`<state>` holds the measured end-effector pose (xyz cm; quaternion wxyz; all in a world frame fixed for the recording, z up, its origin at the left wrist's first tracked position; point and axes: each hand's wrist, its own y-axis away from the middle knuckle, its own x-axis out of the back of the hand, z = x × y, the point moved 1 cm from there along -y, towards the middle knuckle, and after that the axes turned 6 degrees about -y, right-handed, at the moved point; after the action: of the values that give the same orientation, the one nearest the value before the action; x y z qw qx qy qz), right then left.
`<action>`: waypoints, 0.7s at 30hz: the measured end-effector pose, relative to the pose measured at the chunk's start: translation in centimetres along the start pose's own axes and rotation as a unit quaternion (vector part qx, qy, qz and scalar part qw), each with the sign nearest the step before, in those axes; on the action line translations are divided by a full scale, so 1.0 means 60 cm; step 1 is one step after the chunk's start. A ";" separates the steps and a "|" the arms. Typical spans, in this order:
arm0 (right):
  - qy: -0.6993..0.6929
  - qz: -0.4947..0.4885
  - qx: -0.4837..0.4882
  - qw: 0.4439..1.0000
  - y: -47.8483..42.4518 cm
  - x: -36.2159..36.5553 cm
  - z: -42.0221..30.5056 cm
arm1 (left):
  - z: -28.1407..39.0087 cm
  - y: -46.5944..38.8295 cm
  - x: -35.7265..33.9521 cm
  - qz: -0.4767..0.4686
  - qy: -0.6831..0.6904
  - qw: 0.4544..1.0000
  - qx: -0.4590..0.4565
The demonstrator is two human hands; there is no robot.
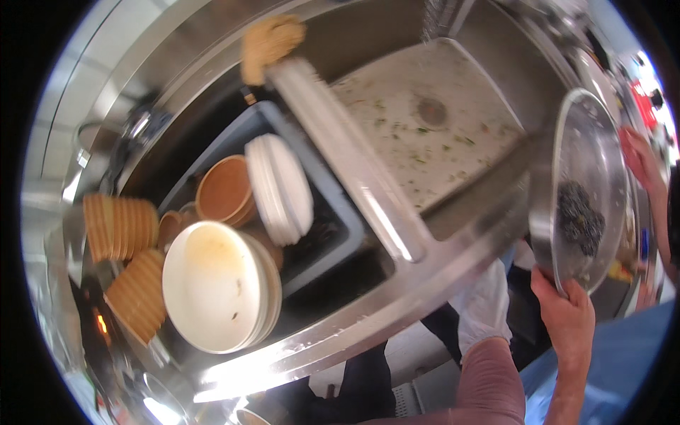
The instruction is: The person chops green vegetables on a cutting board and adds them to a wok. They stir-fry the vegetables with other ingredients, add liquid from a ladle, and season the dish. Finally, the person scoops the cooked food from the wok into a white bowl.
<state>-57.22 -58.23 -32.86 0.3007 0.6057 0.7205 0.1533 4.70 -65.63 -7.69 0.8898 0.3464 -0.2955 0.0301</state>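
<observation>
My right hand (pixel 482 305), in a white glove or cuff below a pink sleeve, is low at the sink's front rim. Its fingers are hidden there. My left hand is out of view. A co-worker's two bare hands hold a large steel bowl (pixel 542 202) just right of my arm, tilted and with a dark stringy clump (pixel 580 219) inside. Before me, a grey plastic tub (pixel 329 199) in the left basin holds a stack of white plates (pixel 281 188) and brown bowls (pixel 224 188). Large white bowls (pixel 212 287) are stacked at its near left corner.
Green food scraps lie around the drain (pixel 433 111) in the right basin (pixel 388 101). A yellow cloth (pixel 271 45) sits at the far end of the steel divider (pixel 350 154). Stacked striped brown bowls (pixel 121 227) are at the left. The co-worker's blue apron (pixel 616 356) is close on the right.
</observation>
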 end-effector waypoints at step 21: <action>0.735 -0.261 0.191 0.596 0.468 -0.187 -0.086 | -0.245 0.163 0.133 0.017 0.548 0.830 0.102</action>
<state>-37.55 -62.17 -9.68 -0.4262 0.1175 0.8379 0.3200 16.13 -50.08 -6.06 0.8649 0.3568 0.2389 0.2600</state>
